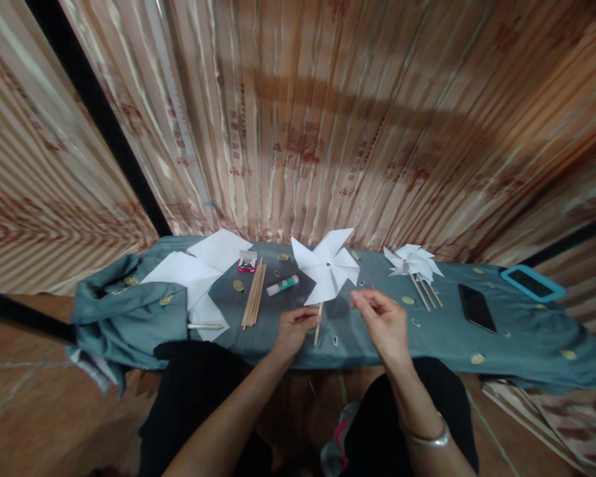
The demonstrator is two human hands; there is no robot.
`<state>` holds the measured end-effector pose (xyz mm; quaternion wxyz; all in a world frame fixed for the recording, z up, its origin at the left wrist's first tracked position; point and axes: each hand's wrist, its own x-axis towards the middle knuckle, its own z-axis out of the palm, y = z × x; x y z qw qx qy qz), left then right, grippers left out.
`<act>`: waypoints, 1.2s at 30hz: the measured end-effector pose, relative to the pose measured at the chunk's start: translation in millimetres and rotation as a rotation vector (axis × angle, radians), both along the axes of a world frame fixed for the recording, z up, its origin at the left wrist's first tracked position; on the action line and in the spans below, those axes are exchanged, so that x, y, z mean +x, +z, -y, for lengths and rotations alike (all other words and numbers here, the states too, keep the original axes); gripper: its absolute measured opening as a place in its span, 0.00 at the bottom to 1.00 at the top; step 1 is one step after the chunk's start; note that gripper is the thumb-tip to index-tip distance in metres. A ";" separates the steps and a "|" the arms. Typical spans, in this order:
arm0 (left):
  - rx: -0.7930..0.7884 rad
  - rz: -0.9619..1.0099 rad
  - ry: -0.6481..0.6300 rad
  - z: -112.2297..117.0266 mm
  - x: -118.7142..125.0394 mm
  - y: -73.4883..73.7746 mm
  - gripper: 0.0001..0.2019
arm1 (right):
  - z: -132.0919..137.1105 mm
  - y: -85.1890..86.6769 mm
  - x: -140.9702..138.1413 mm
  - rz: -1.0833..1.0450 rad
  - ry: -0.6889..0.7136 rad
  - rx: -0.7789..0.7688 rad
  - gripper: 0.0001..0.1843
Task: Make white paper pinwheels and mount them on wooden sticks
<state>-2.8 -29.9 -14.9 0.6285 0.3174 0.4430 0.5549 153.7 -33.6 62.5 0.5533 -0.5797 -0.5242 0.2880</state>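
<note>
My left hand (297, 326) is closed around the wooden stick (318, 328) of a white paper pinwheel (326, 266). The pinwheel stands above the hand with its blades spread, and a small shiny pin head sits at its centre. To the lower right of the blades is my right hand (383, 318), its fingers bent and drawn together at the tips, apart from the paper. No object shows in those fingers. Left of the pinwheel lie a glue stick (282, 285), a bundle of wooden sticks (254, 298) and a small red-and-white box (247, 263) of metal pins.
Several finished pinwheels (413, 262) lie at the right, beside a dark phone (477, 308) and a blue-framed tablet (533, 283). White paper sheets (183, 270) and a pen (204, 326) lie at the left. A green patterned cloth (357, 351) covers the table; a curtain (298, 119) hangs behind.
</note>
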 end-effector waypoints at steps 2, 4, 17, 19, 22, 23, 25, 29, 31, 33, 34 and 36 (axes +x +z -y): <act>-0.010 -0.011 -0.004 0.3 0.9 0.2 0.14 | -10.9 2.2 19.9 0.018 -0.119 0.091 0.19; -0.008 -0.013 -0.025 0.7 2.1 0.1 0.14 | -24.0 1.7 37.4 0.041 -0.151 0.118 0.23; 0.005 -0.018 -0.043 0.1 2.1 -0.6 0.12 | -26.0 -13.4 30.3 -0.173 -0.015 -0.041 0.20; -0.002 -0.022 -0.035 -0.1 2.1 -0.4 0.12 | -22.9 -13.5 26.4 -0.168 -0.030 -0.050 0.19; -0.004 -0.015 -0.025 -0.6 2.4 -0.9 0.12 | -18.2 -13.2 20.0 -0.169 -0.031 -0.068 0.18; -0.003 -0.013 -0.020 -0.8 2.6 -1.1 0.12 | -16.6 -13.2 17.6 -0.174 -0.018 -0.075 0.18; -0.001 -0.014 -0.011 -1.3 2.7 -1.3 0.13 | -13.5 -13.8 12.5 -0.188 0.012 -0.088 0.19; -0.001 -0.016 -0.008 -1.7 2.5 -0.5 0.14 | -7.5 -16.4 3.0 -0.241 0.068 -0.132 0.20; 0.003 -0.013 -0.008 -1.5 2.0 0.5 0.14 | -4.5 -17.1 -1.0 -0.270 0.087 -0.160 0.20; 0.010 -0.012 -0.009 -1.2 1.5 1.3 0.13 | -1.6 -17.1 -4.7 -0.291 0.109 -0.178 0.19; 0.014 -0.011 -0.011 -1.0 1.3 1.5 0.13 | -0.2 -16.9 -6.6 -0.296 0.121 -0.184 0.19; 0.017 -0.009 -0.017 -0.9 1.2 1.5 0.13 | 2.1 -16.3 -10.5 -0.302 0.141 -0.189 0.18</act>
